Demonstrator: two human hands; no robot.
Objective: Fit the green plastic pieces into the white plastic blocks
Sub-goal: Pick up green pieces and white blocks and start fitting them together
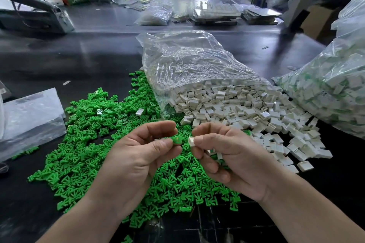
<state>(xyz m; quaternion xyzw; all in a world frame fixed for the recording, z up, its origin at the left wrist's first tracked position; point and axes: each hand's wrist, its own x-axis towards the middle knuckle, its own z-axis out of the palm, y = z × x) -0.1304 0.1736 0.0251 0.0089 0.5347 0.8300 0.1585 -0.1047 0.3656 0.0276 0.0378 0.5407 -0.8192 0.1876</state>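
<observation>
Pinching green piece (177, 140) in left hand (138, 156) fingers, white block (191, 141) in right hand (233, 154) fingers; just beside, seemingly apart.

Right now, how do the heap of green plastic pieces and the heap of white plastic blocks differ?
The heap of green plastic pieces lies loose on the dark table; the heap of white plastic blocks spills from a clear plastic bag. The green ones are flat and pronged; the white ones are boxy, some hollow. Both are small parts; the left hand pinches a green piece, the right hand a white block.
</observation>
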